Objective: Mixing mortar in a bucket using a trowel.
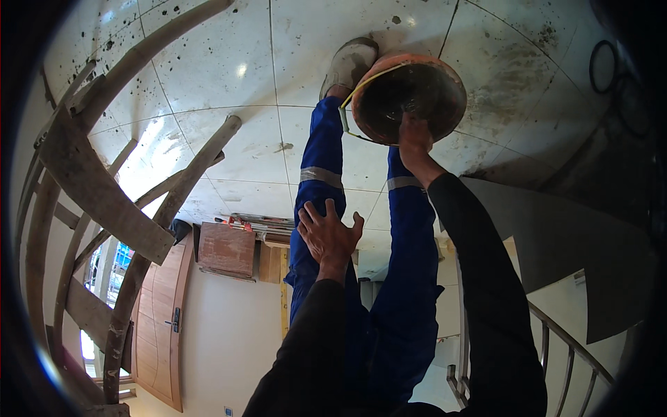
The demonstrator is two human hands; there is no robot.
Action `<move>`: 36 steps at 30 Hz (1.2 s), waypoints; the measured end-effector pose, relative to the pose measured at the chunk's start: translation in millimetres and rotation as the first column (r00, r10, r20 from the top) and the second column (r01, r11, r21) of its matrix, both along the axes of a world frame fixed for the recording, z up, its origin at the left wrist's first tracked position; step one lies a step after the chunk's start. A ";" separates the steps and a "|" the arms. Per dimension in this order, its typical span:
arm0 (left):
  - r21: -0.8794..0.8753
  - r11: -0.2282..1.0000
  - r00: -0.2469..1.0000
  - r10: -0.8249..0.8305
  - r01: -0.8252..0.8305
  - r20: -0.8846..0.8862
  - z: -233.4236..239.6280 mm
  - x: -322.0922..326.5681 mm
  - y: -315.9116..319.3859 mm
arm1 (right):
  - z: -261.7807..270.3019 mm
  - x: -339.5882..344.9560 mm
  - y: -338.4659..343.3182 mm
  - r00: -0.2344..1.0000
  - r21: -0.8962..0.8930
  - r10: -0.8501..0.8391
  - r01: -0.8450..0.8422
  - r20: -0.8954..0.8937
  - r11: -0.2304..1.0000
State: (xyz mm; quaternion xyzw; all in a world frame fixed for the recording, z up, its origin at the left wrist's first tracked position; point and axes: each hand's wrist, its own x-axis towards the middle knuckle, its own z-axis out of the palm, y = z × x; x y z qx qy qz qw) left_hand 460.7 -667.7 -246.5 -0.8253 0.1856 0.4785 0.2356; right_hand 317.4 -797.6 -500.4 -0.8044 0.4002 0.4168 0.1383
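Before me, an orange bucket (458, 86) stands on the tiled floor near my left shoe, its inside dark and its content wet-looking. A handle (376, 78), partly yellow, hangs at the bucket's left side. My right hand (416, 133) reaches over the near rim, fingers bent down into the bucket. The fingertips blend with the dark interior, so I cannot tell what they hold. Fingers spread, my left hand (329, 234) is at the left leg of my blue trousers (323, 140), just below the grey band in the picture. Nothing shows in its grip.
A rough wooden trestle or scaffold with poles (174, 195) and a plank (104, 182) rises at left. Beyond it are a wooden door (156, 323) and stacked boards (226, 247). A metal railing (565, 336) stands at lower right. Dark spatter marks the floor tiles (323, 47).
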 end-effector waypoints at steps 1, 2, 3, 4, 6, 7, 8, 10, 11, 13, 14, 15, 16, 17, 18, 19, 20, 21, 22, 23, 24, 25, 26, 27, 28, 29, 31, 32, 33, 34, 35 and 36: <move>-0.015 1.000 1.000 0.005 -0.005 -0.010 -2.8 -5.1 -4.3 | -3.6 -15.7 -13.2 0.996 0.005 0.090 -0.090 -0.028 0.996; -0.025 1.000 1.000 0.008 -0.009 -0.024 -3.5 -9.5 -6.0 | -3.5 -26.8 -20.4 0.982 0.018 0.177 -0.176 -0.059 0.984; -0.007 1.000 1.000 0.005 -0.005 -0.008 -1.3 -2.7 0.4 | 14.0 -5.4 -29.0 0.996 0.144 -0.048 0.036 0.075 0.989; 0.019 1.000 1.000 0.001 -0.001 0.001 1.0 3.7 6.6 | 21.1 1.8 -26.6 0.995 0.161 -0.051 0.037 0.086 0.986; 0.032 0.999 1.000 0.015 -0.015 -0.002 1.4 3.2 7.8 | 40.9 -0.1 -45.3 0.987 0.196 0.016 -0.048 0.158 0.979; 0.032 0.999 1.000 -0.007 0.007 0.010 0.9 4.4 10.8 | 53.7 4.4 -56.0 0.967 0.325 -0.256 0.237 0.017 0.915; 0.023 0.999 1.000 -0.026 0.025 0.016 0.8 3.4 9.9 | 69.6 6.0 -67.5 0.968 0.327 -0.249 0.231 0.014 0.916; 0.038 0.999 1.000 -0.013 0.013 -0.001 1.5 5.4 8.8 | 90.7 2.2 -78.2 0.978 0.214 -0.133 0.097 0.161 0.972; 0.035 0.999 1.000 -0.005 0.006 -0.014 -0.9 5.3 5.8 | 95.6 5.0 -85.9 0.975 0.108 -0.068 0.046 0.210 0.993; 0.030 0.999 1.000 -0.020 0.020 -0.013 -1.0 3.5 6.0 | 73.0 -0.8 -94.1 0.992 0.054 -0.030 0.024 0.120 0.998; 0.025 0.999 0.999 -0.029 0.030 -0.016 -2.0 0.2 4.8 | 59.2 -6.9 -98.9 1.000 0.003 0.008 -0.008 0.022 1.000; 0.023 0.999 0.999 -0.040 0.041 -0.022 -2.5 -0.1 4.1 | 47.2 -7.3 -93.9 0.997 -0.074 0.081 -0.080 0.001 0.994; 0.030 0.999 0.999 -0.038 0.039 -0.026 -2.6 0.1 2.9 | 34.0 -7.3 -92.8 0.998 -0.075 0.068 -0.068 -0.003 0.995; 0.042 0.998 0.999 -0.039 0.040 -0.023 -1.7 3.9 3.6 | 21.9 -0.3 -90.3 0.995 -0.041 0.096 -0.096 -0.005 0.995; 0.047 0.997 0.998 -0.057 0.058 -0.020 -0.1 6.0 4.7 | 15.0 3.2 -86.0 0.992 -0.007 0.122 -0.122 -0.004 0.992; 0.017 0.997 0.997 -0.079 0.079 -0.003 2.2 6.5 5.8 | 14.7 0.5 -81.7 0.992 0.043 0.092 -0.096 0.087 0.994; -0.021 0.995 0.995 -0.094 0.094 0.013 -0.8 4.8 6.4 | 9.3 -6.8 -78.6 0.993 0.039 0.080 -0.084 0.089 0.996; -0.031 0.991 0.992 -0.126 0.127 0.024 0.1 3.4 7.1 | 5.1 -20.9 -70.8 0.987 -0.011 0.056 -0.055 0.154 0.998; -0.029 0.990 0.990 -0.139 0.139 0.026 2.9 7.5 10.3 | 0.9 -32.9 -61.1 0.975 -0.060 0.036 -0.023 0.219 0.998; -0.015 0.991 0.991 -0.134 0.134 0.005 4.8 9.7 9.6 | -8.9 -51.3 -53.8 0.976 -0.070 0.032 -0.017 0.213 0.997; -0.024 0.992 0.992 -0.121 0.121 -0.017 -1.8 5.7 4.1 | -25.9 -73.2 -56.6 0.977 0.018 0.132 -0.136 0.166 0.990; -0.056 0.984 0.986 -0.167 0.167 0.006 -3.3 -0.2 5.4 | -39.6 -84.3 -63.3 0.965 0.117 0.225 -0.241 0.130 0.964; -0.043 0.980 0.981 -0.192 0.192 0.024 -0.5 9.1 9.8 | -41.4 -69.5 -53.8 0.968 0.121 0.200 -0.219 0.151 0.968; -0.024 0.982 0.982 -0.187 0.188 0.020 1.5 17.6 13.4 | -42.6 -54.4 -43.9 0.967 0.341 0.227 -0.254 0.116 0.905; -0.003 0.983 0.983 -0.184 0.184 0.017 4.4 25.6 17.4 | -42.5 -38.9 -31.4 0.960 0.545 0.264 -0.272 0.095 0.793; -0.050 0.968 0.967 -0.240 0.245 0.089 9.8 34.3 25.5 | -35.9 -22.5 -7.8 0.965 0.378 0.089 -0.180 0.246 0.908; -0.154 0.963 0.976 -0.218 0.220 0.028 -8.3 -4.3 -2.4 | -70.7 -106.7 -34.2 0.939 0.248 0.213 -0.282 0.270 0.927; -0.113 0.963 0.969 -0.246 0.246 0.010 4.7 -0.3 2.1 | -65.2 -99.2 -9.3 0.888 0.215 0.263 -0.360 0.379 0.908; -0.115 0.967 0.974 -0.227 0.225 0.000 1.5 5.4 -0.5 | -61.5 -93.0 9.2 0.891 0.233 0.235 -0.342 0.389 0.910; -0.097 0.965 0.970 -0.245 0.243 -0.004 9.5 9.7 5.6 | -57.3 -88.7 24.9 0.957 0.443 -0.078 -0.057 0.281 0.894; -0.069 0.959 0.961 -0.274 0.275 0.028 10.6 20.9 12.4 | -54.2 -51.8 26.3 0.918 0.604 -0.371 0.216 0.142 0.767; -0.060 0.952 0.953 -0.299 0.301 0.052 5.0 28.6 15.6 | -51.8 -21.7 16.2 0.798 0.697 -0.601 0.456 -0.045 0.554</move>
